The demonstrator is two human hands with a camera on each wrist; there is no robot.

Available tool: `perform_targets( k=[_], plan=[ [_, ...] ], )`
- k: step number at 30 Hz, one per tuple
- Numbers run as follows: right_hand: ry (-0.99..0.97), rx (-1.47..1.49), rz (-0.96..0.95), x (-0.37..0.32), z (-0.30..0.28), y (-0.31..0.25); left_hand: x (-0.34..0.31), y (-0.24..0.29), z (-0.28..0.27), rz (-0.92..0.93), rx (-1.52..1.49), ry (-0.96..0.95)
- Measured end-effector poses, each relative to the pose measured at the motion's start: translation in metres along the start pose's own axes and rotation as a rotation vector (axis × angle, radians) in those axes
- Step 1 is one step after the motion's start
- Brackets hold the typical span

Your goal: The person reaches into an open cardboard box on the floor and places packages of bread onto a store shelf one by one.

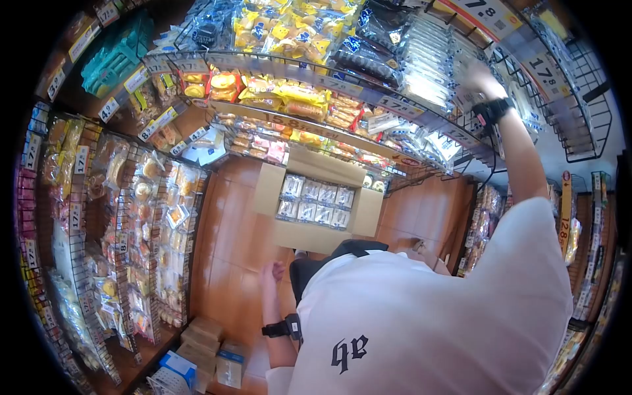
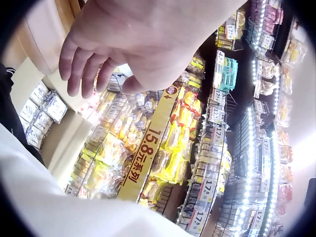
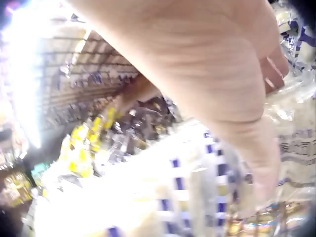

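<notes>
Reaching among white packets (image 1: 424,69) beneath and beside it, the right grip (image 1: 484,82) may be pinching one; I cannot tell. Hasty tugging could drag neighbouring packets loose. The left grip (image 2: 123,49), loosely spread, hangs near an open carton (image 1: 266,191).

Packs (image 3: 177,183): white, blue-checked. Box (image 1: 365,212): plain tan. Shirt (image 1: 434,303): white, black-lettered. Bags (image 1: 273,29): bright yellow. Sign (image 2: 160,118): yellow, maroon-lettered. Floor (image 1: 227,230): warm orange-brown. Wristbands (image 1: 495,110): black.

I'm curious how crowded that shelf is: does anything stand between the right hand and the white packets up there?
Nothing visible does: the right hand is in among the white packets on the shelf, and its thumb appears to touch one.
</notes>
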State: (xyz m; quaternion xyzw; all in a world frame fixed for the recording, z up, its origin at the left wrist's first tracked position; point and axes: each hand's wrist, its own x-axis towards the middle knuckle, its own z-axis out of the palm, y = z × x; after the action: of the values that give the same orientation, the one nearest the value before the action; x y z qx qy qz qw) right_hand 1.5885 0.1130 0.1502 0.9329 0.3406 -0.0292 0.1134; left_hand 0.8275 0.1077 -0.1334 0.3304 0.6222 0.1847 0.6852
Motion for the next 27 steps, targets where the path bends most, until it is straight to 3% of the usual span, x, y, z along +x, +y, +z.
perform_targets(
  k=[2,3,7,8,11,12,15,18,20,22,23,24,27],
  plan=[
    [0.035,-0.155,0.057,-0.029,-0.025,-0.007,0.005,0.002,-0.002,0.011,-0.005,0.014],
    [0.043,-0.077,0.151,-0.046,-0.041,-0.018,0.007,0.000,-0.005,0.015,-0.006,0.022],
    [0.064,-0.176,-0.037,-0.033,-0.010,-0.019,0.004,-0.002,-0.002,-0.012,-0.037,0.044],
    [-0.102,-0.154,-0.166,-0.037,-0.018,-0.031,0.004,-0.002,0.001,-0.021,-0.025,0.036],
    [-0.079,0.121,-0.323,-0.010,0.002,-0.009,0.004,-0.002,0.003,-0.041,0.008,0.016],
    [0.071,0.005,-0.363,-0.010,-0.001,-0.004,0.005,-0.003,0.004,-0.043,0.006,0.010],
    [0.050,-0.166,-0.147,-0.036,-0.038,-0.011,0.003,-0.003,0.007,-0.038,-0.010,0.014],
    [-0.610,0.062,-0.004,-0.043,-0.037,-0.008,-0.001,0.000,0.008,-0.044,-0.037,0.030],
    [-0.735,-0.004,-0.211,-0.023,-0.001,0.008,0.000,0.004,0.011,-0.047,-0.043,0.032],
    [-0.669,-0.115,-0.274,-0.021,0.003,0.009,-0.002,0.003,0.015,-0.052,-0.034,0.032],
    [-0.539,-0.188,-0.233,-0.026,0.000,0.003,-0.001,0.002,0.015,-0.049,-0.031,0.027],
    [-0.645,-0.213,-0.222,-0.013,0.006,0.003,0.000,0.001,0.015,-0.046,-0.029,0.022],
    [-0.626,-0.155,-0.171,-0.030,-0.007,-0.014,0.002,-0.001,0.012,-0.025,-0.015,0.030]
  ],
)
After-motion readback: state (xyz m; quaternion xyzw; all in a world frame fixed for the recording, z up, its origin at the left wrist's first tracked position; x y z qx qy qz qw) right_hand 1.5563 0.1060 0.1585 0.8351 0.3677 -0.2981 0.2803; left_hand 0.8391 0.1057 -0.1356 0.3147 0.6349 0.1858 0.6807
